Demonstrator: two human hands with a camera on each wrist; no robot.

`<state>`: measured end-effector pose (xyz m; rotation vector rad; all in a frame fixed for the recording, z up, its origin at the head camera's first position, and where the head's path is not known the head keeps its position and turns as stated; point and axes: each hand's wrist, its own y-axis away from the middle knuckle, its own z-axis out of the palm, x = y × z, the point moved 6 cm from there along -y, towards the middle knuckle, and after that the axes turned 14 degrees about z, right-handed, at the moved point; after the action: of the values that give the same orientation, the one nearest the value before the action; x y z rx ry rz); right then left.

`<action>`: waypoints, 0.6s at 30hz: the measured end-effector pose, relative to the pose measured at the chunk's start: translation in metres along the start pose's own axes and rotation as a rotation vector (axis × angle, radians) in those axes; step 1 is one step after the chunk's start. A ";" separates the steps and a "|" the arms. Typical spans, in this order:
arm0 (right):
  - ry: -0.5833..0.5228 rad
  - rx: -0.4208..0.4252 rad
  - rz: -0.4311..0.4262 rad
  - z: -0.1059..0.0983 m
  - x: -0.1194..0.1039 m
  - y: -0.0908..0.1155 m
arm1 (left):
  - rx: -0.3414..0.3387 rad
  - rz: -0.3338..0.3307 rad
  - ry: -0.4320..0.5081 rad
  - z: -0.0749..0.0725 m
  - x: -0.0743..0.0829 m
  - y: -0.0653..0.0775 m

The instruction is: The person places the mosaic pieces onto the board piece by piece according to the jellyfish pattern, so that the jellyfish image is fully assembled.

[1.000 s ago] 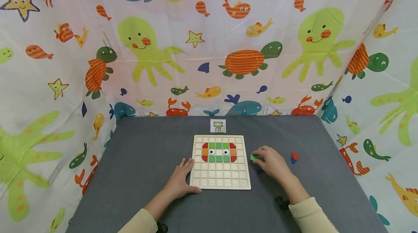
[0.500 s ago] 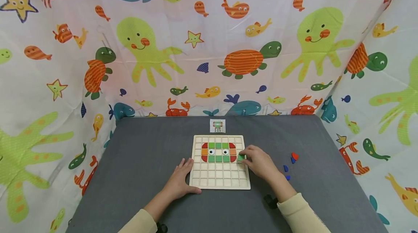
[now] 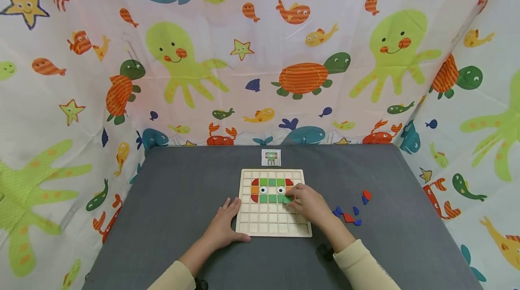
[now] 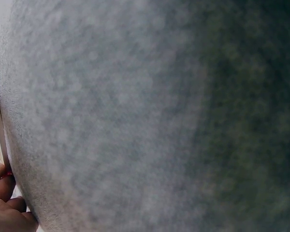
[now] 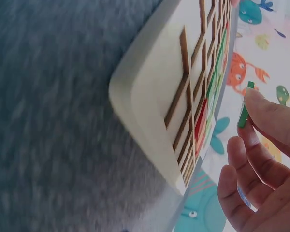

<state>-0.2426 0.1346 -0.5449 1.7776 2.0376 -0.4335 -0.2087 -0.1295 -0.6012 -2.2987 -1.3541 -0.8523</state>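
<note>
My right hand (image 3: 309,203) is over the right part of the wooden grid board (image 3: 274,231), pinching a green tile (image 5: 246,105) between thumb and fingertips; in the right wrist view the tile shows edge-on, above the board. My left hand (image 3: 223,223) rests against the board's left side, fingers spread along the edge and thumb by the near left corner. Set in the board's upper rows are red corner tiles (image 3: 255,198), green tiles (image 3: 268,181), an orange tile (image 3: 254,189) and two eye tiles (image 3: 263,189). The right hand covers part of the pattern's right end.
Several loose blue and red pieces lie on the grey table to the right, among them a red piece (image 3: 348,217) and another red piece (image 3: 367,194). A small picture card (image 3: 271,157) lies behind the board. A sea-animal curtain (image 3: 260,68) stands around the table.
My right hand has carried the green tile leftward from the table onto the board's right part, uncovering the blue and red pieces. The left hand has stayed at the board's edge.
</note>
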 end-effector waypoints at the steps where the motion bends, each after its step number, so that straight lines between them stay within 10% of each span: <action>1: -0.003 -0.001 -0.006 0.002 -0.002 0.000 | -0.004 -0.003 0.001 0.001 0.000 0.000; 18: 0.030 -0.054 -0.054 0.036 -0.026 -0.005 | -0.018 -0.016 0.001 0.002 -0.003 0.001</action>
<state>-0.2408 0.0941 -0.5633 1.7105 2.1022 -0.3666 -0.2083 -0.1306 -0.6050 -2.3032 -1.3716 -0.8741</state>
